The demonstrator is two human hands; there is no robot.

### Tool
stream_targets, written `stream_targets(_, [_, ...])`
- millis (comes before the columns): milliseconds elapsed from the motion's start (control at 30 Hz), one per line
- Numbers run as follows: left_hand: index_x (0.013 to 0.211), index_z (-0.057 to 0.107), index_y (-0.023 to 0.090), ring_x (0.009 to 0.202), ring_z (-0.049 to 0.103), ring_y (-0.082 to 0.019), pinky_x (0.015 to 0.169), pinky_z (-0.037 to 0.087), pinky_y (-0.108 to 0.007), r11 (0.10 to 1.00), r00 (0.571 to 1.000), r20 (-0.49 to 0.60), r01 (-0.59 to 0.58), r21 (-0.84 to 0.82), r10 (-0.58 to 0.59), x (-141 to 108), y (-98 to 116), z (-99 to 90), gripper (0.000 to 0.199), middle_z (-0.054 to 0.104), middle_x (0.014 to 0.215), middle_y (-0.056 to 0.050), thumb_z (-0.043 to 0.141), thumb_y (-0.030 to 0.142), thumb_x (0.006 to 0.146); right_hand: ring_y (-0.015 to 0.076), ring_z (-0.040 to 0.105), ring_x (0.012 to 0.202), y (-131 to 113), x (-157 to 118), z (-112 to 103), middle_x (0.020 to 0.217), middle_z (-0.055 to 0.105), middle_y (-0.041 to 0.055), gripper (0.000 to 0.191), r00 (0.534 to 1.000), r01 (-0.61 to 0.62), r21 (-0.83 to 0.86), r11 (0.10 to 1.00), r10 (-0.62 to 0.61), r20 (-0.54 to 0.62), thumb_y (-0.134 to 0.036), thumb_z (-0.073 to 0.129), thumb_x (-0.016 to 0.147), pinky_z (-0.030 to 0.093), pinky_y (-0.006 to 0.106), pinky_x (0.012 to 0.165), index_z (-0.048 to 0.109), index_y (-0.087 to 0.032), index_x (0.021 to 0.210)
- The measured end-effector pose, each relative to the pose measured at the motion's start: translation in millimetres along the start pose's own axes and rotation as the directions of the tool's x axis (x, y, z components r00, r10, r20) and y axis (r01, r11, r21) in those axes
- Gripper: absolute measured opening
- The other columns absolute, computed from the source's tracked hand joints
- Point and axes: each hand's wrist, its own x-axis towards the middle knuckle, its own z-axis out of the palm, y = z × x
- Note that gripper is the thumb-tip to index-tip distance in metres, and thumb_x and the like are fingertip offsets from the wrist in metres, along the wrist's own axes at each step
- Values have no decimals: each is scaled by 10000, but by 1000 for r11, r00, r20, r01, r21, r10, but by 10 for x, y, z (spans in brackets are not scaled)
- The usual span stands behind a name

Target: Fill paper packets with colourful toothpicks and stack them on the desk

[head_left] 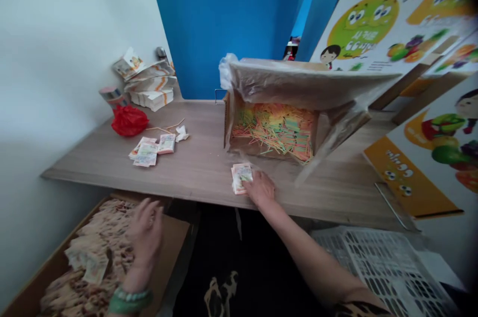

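My right hand (262,188) rests at the table's front edge, thumb and fingers on the right side of a small stack of banknote-like printed wrappers (241,175). Its fingertips are partly hidden, but they press on the stack. My left hand (147,230), blurred by motion, hangs over a cardboard box (179,232) at lower left, its fingers partly bent; whether anything is in them does not show. That box is full of tan, crinkled pieces (108,227), with a few printed wrappers (93,264) on top. More printed wrappers (145,152) lie in piles on the table's left.
Behind my right hand, a plastic-lined open carton (272,150) holds colourful thin sticks (284,125). A red plastic bag (129,120) and stacked papers (151,98) stand at back left. Printed cartons (414,153) crowd the right, above a white plastic crate (384,257).
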Motion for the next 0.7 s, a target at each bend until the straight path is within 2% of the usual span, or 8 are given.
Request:
stream_targets(133, [961,723,190,1032,691,-212,957,564,-346,951,956,156,-209,-228,248,108,1102,513,232,711,1129,-110,515,292,963,254,635,1100,98,44,23,1166,684,140,293,998,59,124,991,-61,12,-289,488,927,456,331,901,638,-132,1124])
stream_targets(233, [1108,691,176,1164,642,-213,1006,528,-342,904,853,328,-321,-283,406,359,1677,815,283,649,1290,-134,442,208,978,282,627,1109,148,26,25,1161,678,158,330,991,136,140,981,-136,-7,-330,499,946,452,378,937,627,-112,1158])
stream_targets(300, [1236,630,158,1239,593,-220,1032,494,-349,916,764,507,-303,-264,399,564,1928,956,365,587,1378,-152,391,122,963,300,622,1109,159,9,13,1162,670,167,346,986,166,145,975,-168,-1,-357,526,947,451,408,951,625,-103,1160])
stream_targets(367, [1196,625,122,1114,647,-256,945,509,-366,972,715,664,-217,-85,218,735,2048,1056,317,654,1230,-181,443,115,936,298,617,1112,171,-2,2,1172,662,163,331,981,191,158,969,-195,6,-354,548,945,453,411,954,626,-112,1158])
stream_targets(433, [1110,636,95,952,668,-298,840,499,-399,979,728,682,-84,185,-67,825,2043,1127,248,687,1020,-192,523,246,949,289,616,1108,190,-6,10,1169,656,155,311,975,218,164,962,-221,-3,-353,558,947,457,405,947,627,-130,1152])
stream_targets(467, [1024,652,96,876,663,-292,796,485,-392,966,711,685,-26,256,-162,834,2010,1156,250,684,920,-173,538,307,954,286,617,1098,201,-8,24,1159,655,153,300,971,235,157,959,-237,-9,-353,558,949,459,404,940,629,-136,1144])
stream_targets(567, [808,647,122,768,612,-226,734,448,-334,962,659,708,94,256,-253,740,1904,1246,294,644,799,-108,561,366,946,274,613,1071,233,-19,82,1134,650,151,247,952,307,101,946,-306,-22,-295,500,978,457,400,923,625,-141,1125])
stream_targets(700, [829,636,109,839,571,-211,770,442,-321,950,725,618,279,140,-304,510,1911,1392,208,622,957,-114,773,207,706,278,595,1078,284,-29,118,1135,633,140,247,922,387,67,920,-387,-7,-245,429,996,449,414,920,615,-149,1125])
